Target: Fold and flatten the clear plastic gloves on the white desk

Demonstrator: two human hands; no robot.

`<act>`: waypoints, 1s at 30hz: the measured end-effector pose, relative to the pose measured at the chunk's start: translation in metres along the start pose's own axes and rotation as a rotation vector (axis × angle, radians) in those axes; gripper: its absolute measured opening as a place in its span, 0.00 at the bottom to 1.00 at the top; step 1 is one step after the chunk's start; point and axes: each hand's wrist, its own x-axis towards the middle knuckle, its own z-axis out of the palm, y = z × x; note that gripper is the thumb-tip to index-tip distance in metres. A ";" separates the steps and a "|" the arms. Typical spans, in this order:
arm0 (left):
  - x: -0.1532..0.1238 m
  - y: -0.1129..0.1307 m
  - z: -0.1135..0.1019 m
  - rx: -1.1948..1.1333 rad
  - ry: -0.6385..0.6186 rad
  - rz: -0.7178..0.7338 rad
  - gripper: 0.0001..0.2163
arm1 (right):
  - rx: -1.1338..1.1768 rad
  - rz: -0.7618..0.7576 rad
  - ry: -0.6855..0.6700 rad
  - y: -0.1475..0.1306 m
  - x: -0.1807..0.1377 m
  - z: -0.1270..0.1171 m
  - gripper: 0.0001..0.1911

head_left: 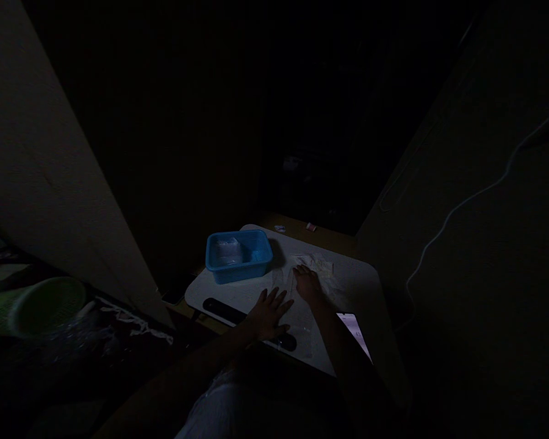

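Note:
The scene is very dark. My left hand lies flat with fingers spread on a small white table, pressing on a clear plastic sheet or bag that is hard to make out. My right hand rests farther back on the same thin clear plastic; its fingers point away from me, and whether they pinch anything is unclear. A blue plastic tub stands at the table's back left with something pale and clear inside it.
A dark slot or handle runs along the table's near edge. A lit phone or card lies by my right forearm. A green basket sits far left. Walls close in on both sides; a white cable hangs on the right.

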 end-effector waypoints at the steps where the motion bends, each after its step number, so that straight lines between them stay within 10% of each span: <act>1: 0.000 0.000 0.001 0.002 0.001 -0.002 0.31 | -0.005 0.015 0.001 0.000 0.002 0.000 0.23; 30: 0.002 0.006 -0.007 0.009 -0.047 -0.071 0.34 | 0.005 -0.085 -0.052 -0.007 -0.027 -0.007 0.24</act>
